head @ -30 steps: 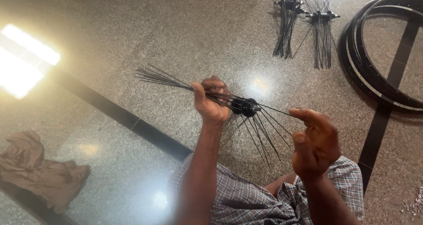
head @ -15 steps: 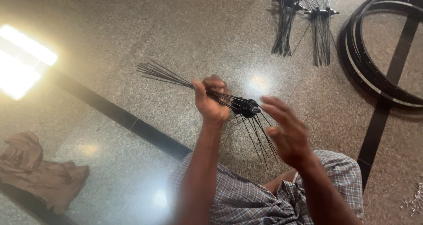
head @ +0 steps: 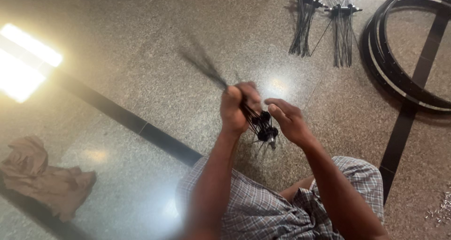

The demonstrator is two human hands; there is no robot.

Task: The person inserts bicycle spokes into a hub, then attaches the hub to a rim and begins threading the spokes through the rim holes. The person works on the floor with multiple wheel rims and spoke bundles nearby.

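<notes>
My left hand [head: 238, 107] is closed around a bundle of thin black spokes [head: 203, 67] that fan up and to the left, blurred by motion. The spokes run into a small black wheel hub [head: 264, 127] held just below that hand. My right hand [head: 287, 118] touches the hub from the right with curled fingers. Whether it grips the hub I cannot tell. Both hands hover above my lap in checked cloth [head: 268, 207].
Two more hubs with hanging spokes [head: 324, 26] lie on the speckled stone floor at the top. Black wheel rims [head: 399, 56] are stacked at the top right. A crumpled brown cloth [head: 42, 176] lies at the lower left. Small metal bits [head: 441, 209] are scattered at the right edge.
The spoke bundle has swung from pointing left to pointing upward. My right hand has moved in from the lower right onto the hub.
</notes>
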